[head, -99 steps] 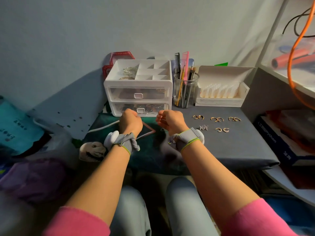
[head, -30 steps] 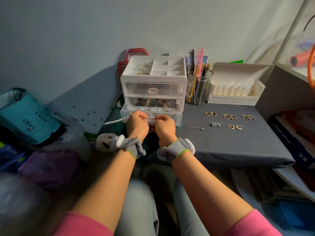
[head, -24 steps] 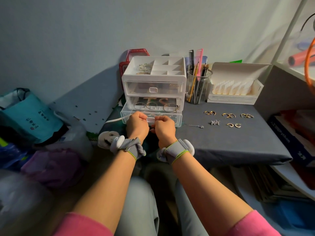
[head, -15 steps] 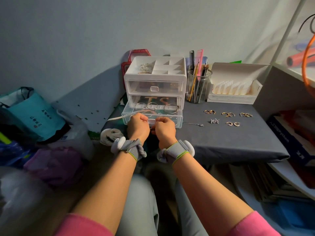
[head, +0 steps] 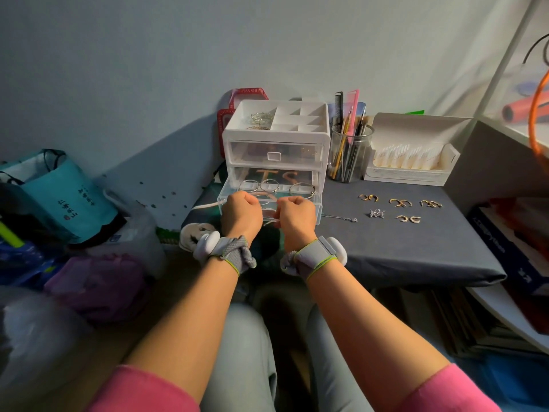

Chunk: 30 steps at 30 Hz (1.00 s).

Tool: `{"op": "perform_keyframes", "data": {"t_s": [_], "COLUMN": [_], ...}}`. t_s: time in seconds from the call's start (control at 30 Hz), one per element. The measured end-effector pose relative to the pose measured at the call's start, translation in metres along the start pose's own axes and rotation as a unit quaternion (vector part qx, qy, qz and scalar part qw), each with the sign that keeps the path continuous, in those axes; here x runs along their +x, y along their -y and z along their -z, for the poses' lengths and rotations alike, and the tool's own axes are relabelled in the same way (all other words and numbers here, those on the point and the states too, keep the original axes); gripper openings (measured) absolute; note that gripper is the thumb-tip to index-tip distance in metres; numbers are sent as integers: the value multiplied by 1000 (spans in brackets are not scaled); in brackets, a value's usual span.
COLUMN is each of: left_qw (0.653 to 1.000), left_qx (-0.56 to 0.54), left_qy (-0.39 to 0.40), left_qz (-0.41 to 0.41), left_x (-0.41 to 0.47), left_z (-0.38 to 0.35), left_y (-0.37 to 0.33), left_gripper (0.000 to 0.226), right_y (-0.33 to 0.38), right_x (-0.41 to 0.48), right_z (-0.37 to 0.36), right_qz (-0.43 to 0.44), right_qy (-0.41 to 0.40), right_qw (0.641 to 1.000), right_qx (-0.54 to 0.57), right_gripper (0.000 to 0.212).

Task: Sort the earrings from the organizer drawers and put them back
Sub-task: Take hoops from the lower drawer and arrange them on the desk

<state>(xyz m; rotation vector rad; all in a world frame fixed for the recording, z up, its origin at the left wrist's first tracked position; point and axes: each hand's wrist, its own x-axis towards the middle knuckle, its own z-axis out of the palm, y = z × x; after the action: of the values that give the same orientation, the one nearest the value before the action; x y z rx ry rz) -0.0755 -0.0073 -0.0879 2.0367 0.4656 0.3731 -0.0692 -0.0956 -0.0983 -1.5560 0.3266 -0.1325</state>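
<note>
Grey cloth-covered table [head: 386, 257] against a pale wall, dim light. White organizer [head: 324, 135] at the back: two clear drawers, and a divided top tray with a jewellery heap [head: 260, 118] in its left compartment. Upper drawer [head: 273, 156] is shut and the lower drawer [head: 318, 208] stands slid out.

Left hand [head: 241, 214] and right hand [head: 297, 217] sit as fists at the lower drawer's front edge. Fingers are curled under, backs toward the camera. Cannot tell what either one holds, if anything.

Counts:
- Three large thin hoops [head: 302, 189] in the open drawer.
- Back row on the cloth, right of the organizer: three gold pairs [head: 400, 202].
- Front row: one sparkly cluster [head: 377, 214], piece count unclear, and one stone-set pair [head: 409, 219].
- One thin pin-like piece [head: 341, 217] beside the drawer.
- One pen cup [head: 350, 156], one open white box [head: 410, 171].

Handling, my judgement: the earrings are tiny, light, smooth metal that is easy to drop. The wire hoops probably bend or tangle. Pinch each one by the hoop body with fingertips, one at a time. The drawer is light plastic, so hold it at the front centre. The organizer may slide when the drawer is pushed.
</note>
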Motion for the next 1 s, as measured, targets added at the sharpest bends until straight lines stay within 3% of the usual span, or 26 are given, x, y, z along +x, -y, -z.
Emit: {"op": "perform_keyframes", "data": {"t_s": [0.13,0.3,0.53,0.63,0.73,1.0], "left_qw": [1000,999,996,988,979,972], "left_qx": [0,21,64,117,165,193], "left_qy": [-14,-24,11,40,36,36], "left_qz": [-20,-35,-64,-91,-114,-129], "left_x": [7,19,39,44,45,48], "left_z": [9,16,14,12,12,8], "left_y": [-8,-18,-28,-30,-33,-34], "left_gripper": [24,21,23,25,27,26], "right_y": [26,52,60,61,57,55], "right_x": [0,7,43,52,57,61], "right_z": [12,20,15,17,19,20], "right_qz": [14,52,92,102,106,100], "right_qy": [3,11,4,44,95,105], "right_qw": [999,998,993,981,957,948], "right_qx": [33,28,-75,-160,-252,-283], "right_gripper": [26,17,25,18,26,28]}}
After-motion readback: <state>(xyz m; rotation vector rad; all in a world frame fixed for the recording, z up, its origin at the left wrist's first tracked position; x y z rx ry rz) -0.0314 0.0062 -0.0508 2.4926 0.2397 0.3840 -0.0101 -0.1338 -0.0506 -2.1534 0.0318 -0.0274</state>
